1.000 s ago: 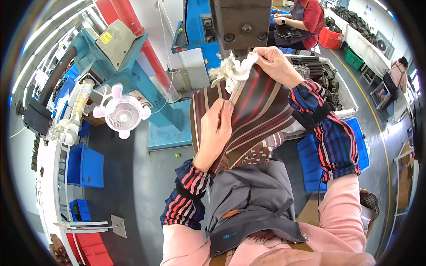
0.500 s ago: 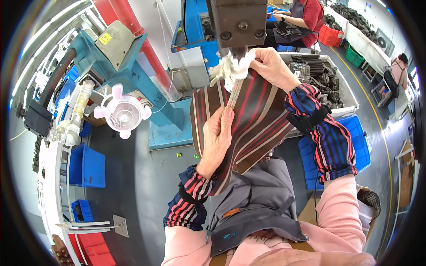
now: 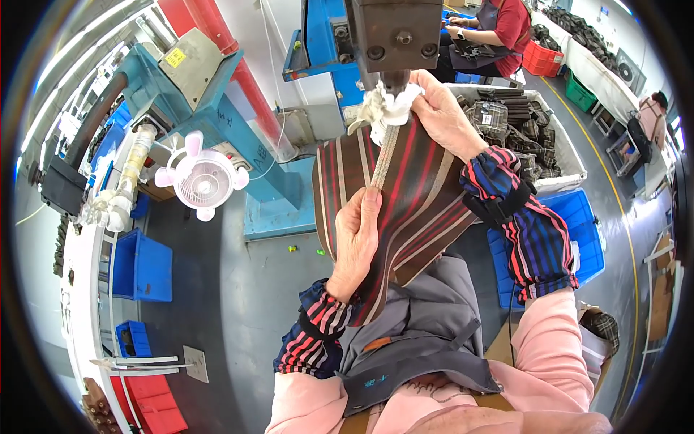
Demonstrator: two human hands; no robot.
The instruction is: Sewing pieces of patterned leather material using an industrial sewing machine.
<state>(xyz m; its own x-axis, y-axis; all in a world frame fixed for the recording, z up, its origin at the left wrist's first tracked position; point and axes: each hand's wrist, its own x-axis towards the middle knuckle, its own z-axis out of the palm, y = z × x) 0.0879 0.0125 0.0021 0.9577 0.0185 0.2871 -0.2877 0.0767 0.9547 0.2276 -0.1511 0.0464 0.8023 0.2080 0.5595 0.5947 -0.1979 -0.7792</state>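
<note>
A brown striped sheet of fabric [image 3: 423,195], with red, dark and cream bands, hangs under the steel head of a press machine [image 3: 402,40]. White cloth-like wrapping [image 3: 387,112] covers the machine's lower tip, right at the fabric's top edge. My left hand [image 3: 358,235] pinches the fabric at the lower end of a pale woven strip [image 3: 385,160]. Close beside the wrapped tip, my right hand [image 3: 442,108] grips the fabric's upper right edge; some of its fingers are hidden behind the fabric. The sheet's lower part drapes over my grey apron [image 3: 426,318].
Behind my right arm stands a white bin [image 3: 571,152] full of dark checked pieces, with a blue crate [image 3: 578,224] below it. A small white fan [image 3: 204,181] is at left by a blue machine frame [image 3: 260,155]. Another person [image 3: 495,36] sits at the far right.
The fabric and both hands have shifted only slightly in the picture, and the pale strip looks a little straighter. Both hands keep their hold.
</note>
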